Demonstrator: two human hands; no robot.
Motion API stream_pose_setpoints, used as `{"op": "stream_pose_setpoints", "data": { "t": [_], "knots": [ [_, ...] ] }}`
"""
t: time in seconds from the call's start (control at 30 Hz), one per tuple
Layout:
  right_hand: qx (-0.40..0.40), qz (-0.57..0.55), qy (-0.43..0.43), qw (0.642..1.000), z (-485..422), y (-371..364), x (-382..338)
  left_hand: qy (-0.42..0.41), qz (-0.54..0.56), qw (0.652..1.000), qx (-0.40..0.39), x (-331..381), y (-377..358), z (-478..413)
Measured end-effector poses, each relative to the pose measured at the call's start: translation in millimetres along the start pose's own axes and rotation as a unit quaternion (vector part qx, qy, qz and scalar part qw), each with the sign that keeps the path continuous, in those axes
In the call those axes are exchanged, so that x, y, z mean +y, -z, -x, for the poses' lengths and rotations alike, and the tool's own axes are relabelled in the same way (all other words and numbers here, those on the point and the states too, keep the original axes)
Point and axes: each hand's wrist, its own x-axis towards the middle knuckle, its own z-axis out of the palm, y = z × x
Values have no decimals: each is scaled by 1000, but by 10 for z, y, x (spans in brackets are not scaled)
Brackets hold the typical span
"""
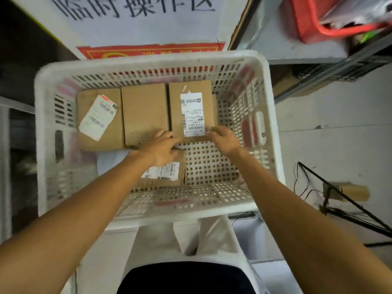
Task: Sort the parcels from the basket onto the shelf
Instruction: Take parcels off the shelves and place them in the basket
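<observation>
Fingers point(165, 134) of the left hand point(163, 148) and the right hand point(223, 139) curl around the near corners of the brown cardboard parcel with a white label point(191, 90), gripping it by the far wall of the white perforated plastic basket point(148, 60).
</observation>
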Motion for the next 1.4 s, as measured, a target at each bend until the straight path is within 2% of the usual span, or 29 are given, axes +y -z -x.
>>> {"op": "stream_pose_setpoints", "data": {
  "t": [0.23,0.4,0.5,0.63,0.77,0.83,0.9,1.07,1.23,1.4],
  "knots": [
    [31,72,30,996,806,-82,-421,-25,30,999,-27,-84,568,679],
    [35,185,104,977,1159,-283,-804,-12,64,997,29,-283,887,1164],
    [20,246,150,957,1279,-418,-1084,-6,63,993,100,-387,1000,1548],
    [-13,250,266,931,1429,-673,-1613,10,110,969,219,-481,1155,2228],
    [-74,280,358,888,1677,-1037,-2228,103,155,932,312,-635,1262,3075],
    [-114,290,380,871,1816,-1257,-2477,150,204,902,350,-710,1263,3513],
    [-144,295,390,860,1948,-1434,-2674,177,206,889,368,-734,1277,3875],
    [-225,314,465,796,2769,-2115,-3123,283,200,822,452,-797,988,5166],
    [-283,348,554,702,3716,-2822,-3378,351,167,772,504,-707,686,6325],
    [-318,374,639,592,4757,-3574,-3414,432,137,703,549,-604,226,7431]
  ]
}}
